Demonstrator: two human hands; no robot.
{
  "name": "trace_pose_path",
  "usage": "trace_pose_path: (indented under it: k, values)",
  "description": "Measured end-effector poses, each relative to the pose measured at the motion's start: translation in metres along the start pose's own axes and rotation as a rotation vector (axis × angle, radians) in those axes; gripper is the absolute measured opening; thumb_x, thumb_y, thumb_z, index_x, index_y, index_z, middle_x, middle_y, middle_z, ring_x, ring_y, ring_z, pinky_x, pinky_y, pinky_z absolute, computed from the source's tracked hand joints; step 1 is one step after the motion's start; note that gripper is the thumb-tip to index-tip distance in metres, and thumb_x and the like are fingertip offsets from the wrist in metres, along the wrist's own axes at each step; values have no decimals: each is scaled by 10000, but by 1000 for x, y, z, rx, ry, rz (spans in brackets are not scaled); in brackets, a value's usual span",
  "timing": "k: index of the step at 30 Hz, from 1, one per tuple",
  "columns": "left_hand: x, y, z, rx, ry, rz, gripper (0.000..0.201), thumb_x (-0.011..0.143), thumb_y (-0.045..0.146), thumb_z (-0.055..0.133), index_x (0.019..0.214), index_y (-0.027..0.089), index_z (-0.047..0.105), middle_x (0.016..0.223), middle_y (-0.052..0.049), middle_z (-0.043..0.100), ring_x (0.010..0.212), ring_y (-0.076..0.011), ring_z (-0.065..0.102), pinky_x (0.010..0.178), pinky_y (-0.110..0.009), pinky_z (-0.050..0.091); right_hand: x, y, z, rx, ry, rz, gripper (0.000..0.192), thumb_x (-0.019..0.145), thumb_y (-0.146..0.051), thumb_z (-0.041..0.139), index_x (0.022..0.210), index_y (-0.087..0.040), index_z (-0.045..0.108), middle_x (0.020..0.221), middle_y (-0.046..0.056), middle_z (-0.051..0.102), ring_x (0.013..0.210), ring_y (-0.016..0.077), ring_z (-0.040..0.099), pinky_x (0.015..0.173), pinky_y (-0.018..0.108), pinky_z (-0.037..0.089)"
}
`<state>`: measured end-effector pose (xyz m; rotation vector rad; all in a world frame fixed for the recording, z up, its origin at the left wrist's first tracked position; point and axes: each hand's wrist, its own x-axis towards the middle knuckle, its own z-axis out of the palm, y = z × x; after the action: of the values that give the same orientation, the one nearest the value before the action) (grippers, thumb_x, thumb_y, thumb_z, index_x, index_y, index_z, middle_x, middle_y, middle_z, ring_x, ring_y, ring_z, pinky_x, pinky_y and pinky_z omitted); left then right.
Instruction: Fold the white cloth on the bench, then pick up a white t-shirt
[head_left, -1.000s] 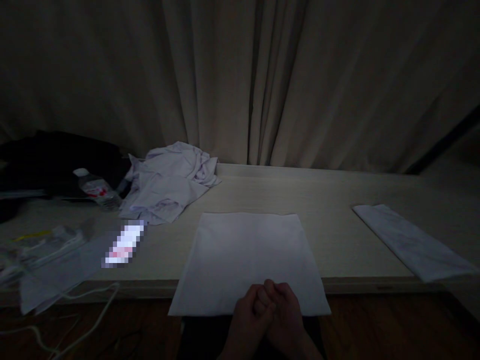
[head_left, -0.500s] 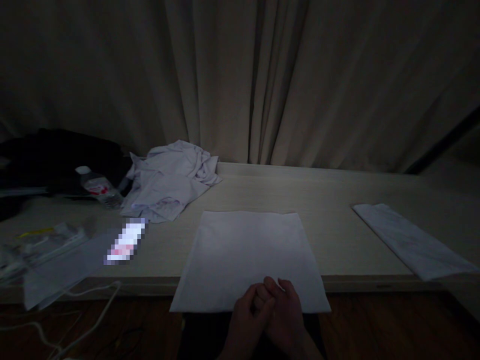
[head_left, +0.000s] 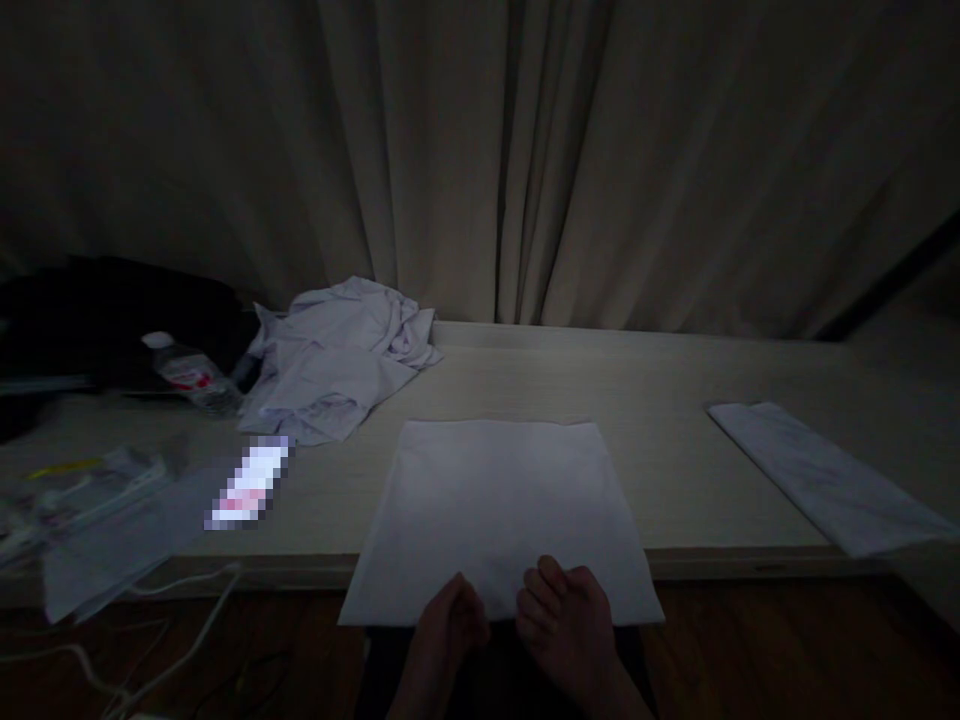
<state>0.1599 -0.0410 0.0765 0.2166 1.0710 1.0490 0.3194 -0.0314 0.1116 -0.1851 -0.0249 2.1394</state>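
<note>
1. The room is dim, lit weakly from the near side.
2. Beige curtains [head_left: 525, 160] in long vertical folds fill the whole back.
3. A pale wood-grain worktop [head_left: 675, 400] runs left to right before them.
4. Dark brown floor [head_left: 787, 650] shows below its front edge.

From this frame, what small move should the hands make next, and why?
Probably pinch the near edge of the folded white cloth: the left hand and right hand sit apart at that edge, which overhangs the table, holding nothing.
</note>
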Motion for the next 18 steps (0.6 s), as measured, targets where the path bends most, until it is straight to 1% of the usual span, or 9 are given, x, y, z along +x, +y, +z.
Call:
trace_pose_path:
  k: [3,5,7,8,10,11,13,15,18]
  values:
    - [-9,4,3,-142,-87,-83,300,669,391,662,551,186,476,450,64,489,417,-74,437,472,-230,326,1,1,-4,-16,2,12,173,733,-288,507,599,-186,469,521,-54,417,459,72,344,449,206,240]
    - [-14,8,4,-208,-144,-194,273,713,347,622,547,187,475,430,71,464,389,-65,404,458,-224,296,1,0,-5,-55,33,64,198,770,-340,497,664,-180,551,578,-28,528,519,93,461,490,220,314]
    - [-17,11,5,-251,-160,-300,243,730,327,595,557,189,494,419,69,475,375,-69,415,451,-222,287,1,0,-5,-141,95,127,334,809,-446,467,813,-152,627,758,41,651,692,146,580,640,275,415]
    - [-18,11,6,-244,-178,-326,233,729,328,586,560,188,507,416,62,490,372,-75,431,445,-222,288,1,1,-5,-201,134,139,420,816,-498,454,891,-130,641,865,79,676,802,178,605,751,312,428]
    - [-19,8,9,-182,-257,-328,218,722,350,566,583,182,551,422,34,534,371,-100,473,424,-228,292,3,9,-6,-364,199,110,521,805,-557,466,980,-99,643,1016,124,671,986,219,586,936,355,364]
    - [-19,6,13,-140,-312,-315,225,713,366,559,600,173,577,424,14,553,364,-117,487,406,-234,288,5,15,-7,-441,230,93,533,786,-573,492,988,-105,646,1031,121,671,1023,227,574,976,365,336]
    - [-18,-1,21,-82,-368,-300,286,686,416,556,568,158,590,396,-16,553,331,-140,481,365,-242,266,10,30,-13,-561,295,59,526,734,-600,549,987,-150,648,992,87,680,1004,231,578,963,389,351]
    - [-14,-7,29,-82,-300,-264,338,638,460,583,461,177,531,338,-6,498,292,-128,434,338,-238,239,16,45,-19,-681,352,-6,504,703,-636,557,933,-197,648,887,47,674,892,218,591,871,396,410]
    - [-8,-12,36,-81,-117,-125,374,593,484,616,406,200,458,327,24,445,321,-101,410,364,-231,290,19,57,-26,-864,384,-137,419,733,-634,527,789,-230,622,774,14,622,770,189,553,770,371,434]
